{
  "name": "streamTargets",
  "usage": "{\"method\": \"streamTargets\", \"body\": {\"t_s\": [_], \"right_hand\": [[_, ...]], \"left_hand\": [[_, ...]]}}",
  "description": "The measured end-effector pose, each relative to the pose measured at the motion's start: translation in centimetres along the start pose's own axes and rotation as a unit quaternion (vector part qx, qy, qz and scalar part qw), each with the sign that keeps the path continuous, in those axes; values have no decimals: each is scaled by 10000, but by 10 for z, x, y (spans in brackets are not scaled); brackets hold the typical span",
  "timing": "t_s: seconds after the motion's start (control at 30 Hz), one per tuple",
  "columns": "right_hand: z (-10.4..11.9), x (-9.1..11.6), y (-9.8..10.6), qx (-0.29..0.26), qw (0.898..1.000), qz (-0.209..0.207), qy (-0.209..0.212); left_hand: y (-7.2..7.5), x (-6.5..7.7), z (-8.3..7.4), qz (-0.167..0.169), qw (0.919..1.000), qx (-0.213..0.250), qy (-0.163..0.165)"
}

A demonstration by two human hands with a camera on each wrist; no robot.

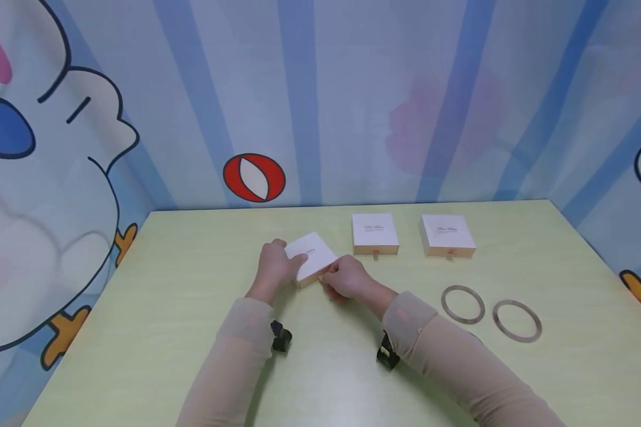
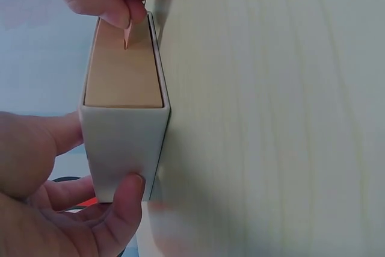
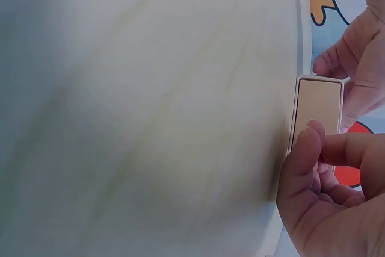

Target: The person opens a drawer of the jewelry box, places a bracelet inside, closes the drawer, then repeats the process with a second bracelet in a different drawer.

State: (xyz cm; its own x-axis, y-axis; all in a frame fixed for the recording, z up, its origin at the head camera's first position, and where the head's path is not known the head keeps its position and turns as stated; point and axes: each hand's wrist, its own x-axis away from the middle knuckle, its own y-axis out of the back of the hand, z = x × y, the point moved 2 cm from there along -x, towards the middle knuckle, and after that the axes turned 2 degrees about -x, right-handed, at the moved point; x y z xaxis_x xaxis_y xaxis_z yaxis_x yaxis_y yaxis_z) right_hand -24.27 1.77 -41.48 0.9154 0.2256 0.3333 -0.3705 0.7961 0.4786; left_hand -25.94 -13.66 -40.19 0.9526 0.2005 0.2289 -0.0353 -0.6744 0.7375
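Note:
A small white drawer-style box (image 1: 314, 254) with a tan inner drawer (image 2: 123, 79) sits tilted at an angle between the hands in the head view. My left hand (image 1: 279, 265) grips its white sleeve, the thumb over the top and the fingers along the far side. With thumb and forefinger my right hand (image 1: 348, 277) pinches the short ribbon pull tab (image 2: 127, 33) on the drawer's front. The drawer looks flush with the sleeve. In the right wrist view, the right hand (image 3: 334, 191) covers the tab and the lower part of the drawer front.
Two similar white boxes, one in the middle (image 1: 375, 231) and one further right (image 1: 447, 234), stand at the table's back. Two greyish rings (image 1: 463, 304) (image 1: 517, 321) lie on the pale table (image 1: 139, 332) to the right, near my right sleeve. A printed backdrop (image 1: 342, 107) rises behind.

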Motion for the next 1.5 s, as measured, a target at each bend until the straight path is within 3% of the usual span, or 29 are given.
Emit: {"method": "streamTargets", "body": {"t_s": [1.5], "right_hand": [[-4,5,4,184,9996,36,222]], "left_hand": [[2,-1,-2,-24,10000,-36,30]]}}
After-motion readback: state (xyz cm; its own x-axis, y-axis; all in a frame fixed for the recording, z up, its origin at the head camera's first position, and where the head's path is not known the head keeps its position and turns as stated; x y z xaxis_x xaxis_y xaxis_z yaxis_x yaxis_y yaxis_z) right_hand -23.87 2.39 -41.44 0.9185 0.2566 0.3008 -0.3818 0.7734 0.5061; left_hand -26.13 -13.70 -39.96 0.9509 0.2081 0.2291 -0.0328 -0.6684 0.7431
